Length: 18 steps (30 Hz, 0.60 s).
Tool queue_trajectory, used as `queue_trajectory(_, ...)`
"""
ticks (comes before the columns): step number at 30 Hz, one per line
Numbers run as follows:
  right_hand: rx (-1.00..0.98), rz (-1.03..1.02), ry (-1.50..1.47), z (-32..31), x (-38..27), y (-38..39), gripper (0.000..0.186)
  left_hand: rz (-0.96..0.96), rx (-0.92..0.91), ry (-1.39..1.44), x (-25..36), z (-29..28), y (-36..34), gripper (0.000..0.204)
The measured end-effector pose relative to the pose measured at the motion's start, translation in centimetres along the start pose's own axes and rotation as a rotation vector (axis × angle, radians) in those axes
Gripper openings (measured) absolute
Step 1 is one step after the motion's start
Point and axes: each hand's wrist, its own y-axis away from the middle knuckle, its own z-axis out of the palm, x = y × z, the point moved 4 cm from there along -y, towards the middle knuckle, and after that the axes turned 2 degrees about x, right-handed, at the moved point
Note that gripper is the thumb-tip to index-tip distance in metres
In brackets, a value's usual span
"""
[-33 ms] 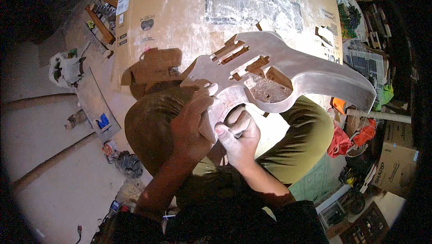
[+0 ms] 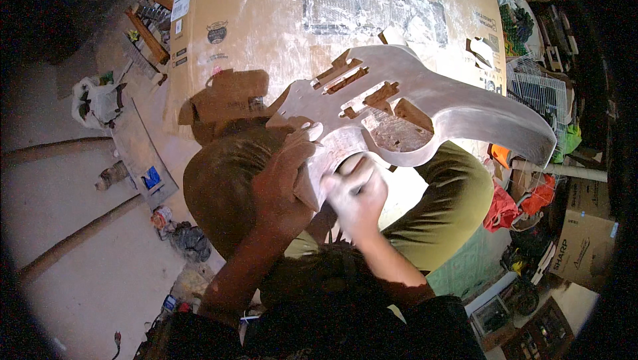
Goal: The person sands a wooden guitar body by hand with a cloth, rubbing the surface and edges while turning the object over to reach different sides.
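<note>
Shift: the right hand (image 2: 361,195) has turned and edged up slightly and is now blurred; the guitar body (image 2: 415,81) and the left hand (image 2: 282,190) stay where they were.
Dark sleeves: at the lower edge, a bare forearm reaching up from each.
Left hand grip: wrapped around the horn at the body's lower left, in shadow, a fingertip lit on the upper face.
Right hand pose: fingers curled inward, thumb side by the rounded cutout next to that horn; blur hides whether anything is pinched in it, so I cannot tell.
Guitar body place: pale and dusty, with several routed cavities, tilted across the lap and over the cardboard, its long arm reaching right.
Olive trousers (image 2: 445,210): legs folded either side of the hands.
Cardboard sheet (image 2: 266,8): beyond the lap, smeared with white dust, a dark shadow (image 2: 229,97) at its left.
Left floor: dark plastic bag (image 2: 191,242), blue object (image 2: 151,177), white plastic bag (image 2: 95,107) farther up.
Right side: red cloth (image 2: 502,212), cardboard box (image 2: 583,247), white wire rack (image 2: 541,91).
</note>
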Motion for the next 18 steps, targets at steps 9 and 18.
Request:
queue_trajectory(9, 0.103, 0.163, 0.094, -0.3, 0.1, -0.2, 0.038, 0.016, 0.029, 0.048, -0.7, 0.4, 0.1, 0.034)
queue_trajectory(18, -0.043, -0.045, -0.082, 0.6, -0.8, 0.7, 0.039, -0.004, -0.067, 0.08, 0.4, -0.5, -0.5, 0.041)
